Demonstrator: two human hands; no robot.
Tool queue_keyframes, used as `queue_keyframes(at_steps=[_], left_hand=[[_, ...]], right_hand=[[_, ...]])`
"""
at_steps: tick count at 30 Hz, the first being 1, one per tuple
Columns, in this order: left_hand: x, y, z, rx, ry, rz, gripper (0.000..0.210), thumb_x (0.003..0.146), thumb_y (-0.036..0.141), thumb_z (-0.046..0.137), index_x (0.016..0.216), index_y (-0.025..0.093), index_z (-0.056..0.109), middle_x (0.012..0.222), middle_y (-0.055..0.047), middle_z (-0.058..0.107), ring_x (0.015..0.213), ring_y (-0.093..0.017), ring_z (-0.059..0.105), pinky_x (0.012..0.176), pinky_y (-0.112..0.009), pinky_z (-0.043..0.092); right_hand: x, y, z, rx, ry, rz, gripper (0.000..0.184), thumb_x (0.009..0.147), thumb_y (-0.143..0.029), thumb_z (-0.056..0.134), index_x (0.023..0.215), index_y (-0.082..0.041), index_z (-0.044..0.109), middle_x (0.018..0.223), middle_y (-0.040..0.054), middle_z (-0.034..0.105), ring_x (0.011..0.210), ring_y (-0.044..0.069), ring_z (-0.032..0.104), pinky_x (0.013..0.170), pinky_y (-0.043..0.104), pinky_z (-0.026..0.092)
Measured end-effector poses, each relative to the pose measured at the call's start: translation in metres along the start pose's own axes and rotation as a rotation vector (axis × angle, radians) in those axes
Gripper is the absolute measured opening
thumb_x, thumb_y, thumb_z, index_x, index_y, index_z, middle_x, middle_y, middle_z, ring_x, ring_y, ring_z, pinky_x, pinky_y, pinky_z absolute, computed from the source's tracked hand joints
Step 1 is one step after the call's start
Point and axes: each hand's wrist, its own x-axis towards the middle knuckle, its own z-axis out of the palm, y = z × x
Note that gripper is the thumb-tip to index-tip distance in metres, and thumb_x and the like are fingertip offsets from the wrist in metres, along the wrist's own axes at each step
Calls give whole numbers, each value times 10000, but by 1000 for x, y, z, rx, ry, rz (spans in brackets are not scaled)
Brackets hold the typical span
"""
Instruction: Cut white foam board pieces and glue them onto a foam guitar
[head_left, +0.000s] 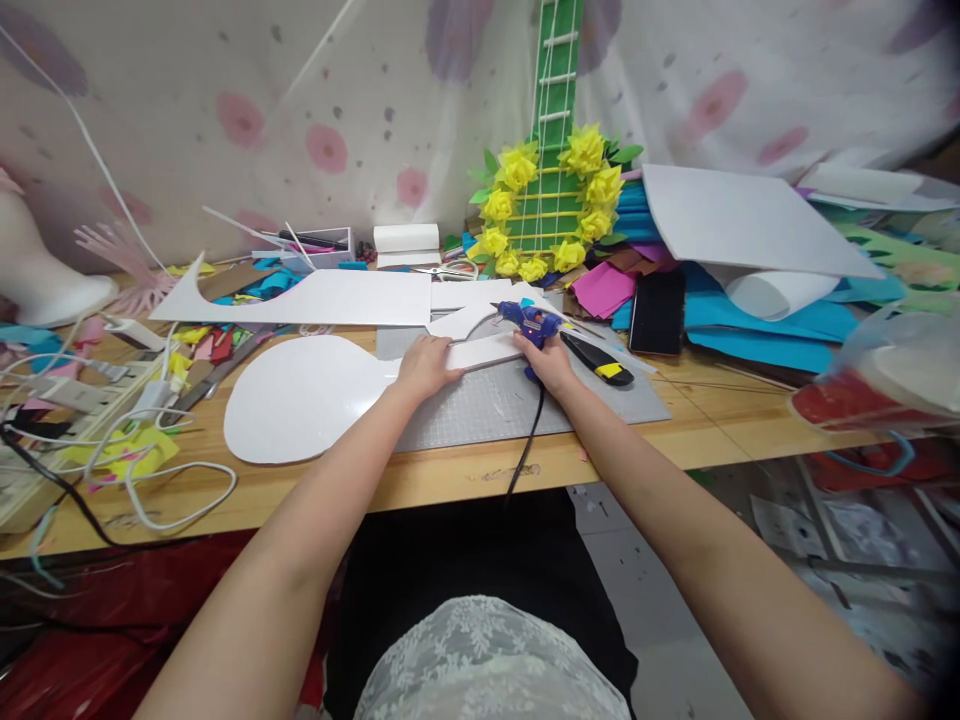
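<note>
A white foam-board cut-out [304,400] with a rounded body and a long straight neck lies on the table and the grey cutting mat [465,410]. My left hand [429,370] grips the neck where it meets the body, thumb pointing right. At the far end of the neck, my right hand [549,358] is wrapped round a blue hot glue gun [534,322]. Its nozzle points left over white board pieces, and its black cord drops over the table's front edge. A black and yellow utility knife [598,360] lies just right of my right hand.
Behind stands a green paper guitar [551,200] with yellow flowers. A cut white board [337,297] and scissors [444,271] lie nearer. Cables and a power strip [82,430] crowd the left; a phone [657,312], blue sheets [757,330] and a plastic tub [885,370] are on the right.
</note>
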Motion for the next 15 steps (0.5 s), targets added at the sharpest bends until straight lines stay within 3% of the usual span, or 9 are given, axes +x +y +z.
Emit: queue_keyframes(at_steps=[9, 15], left_hand=[[0, -1, 2, -7, 12, 4, 539, 695, 401, 643, 1163, 157, 536, 1148, -93, 585, 1075, -244, 492, 927, -340, 381], [-1, -1, 1, -14, 30, 33, 511, 698, 386, 649, 1145, 161, 548, 1138, -91, 592, 1077, -242, 495, 928, -340, 385]], right_hand=[[-3, 1, 10, -27, -37, -66, 555, 722, -454, 575, 1211, -208, 483, 1138, 72, 590, 1129, 250, 490, 1002, 447, 326], [-3, 2, 10, -35, -18, -69, 517, 722, -490, 555, 1146, -197, 519, 1101, 82, 603, 1083, 255, 512, 969, 452, 355]])
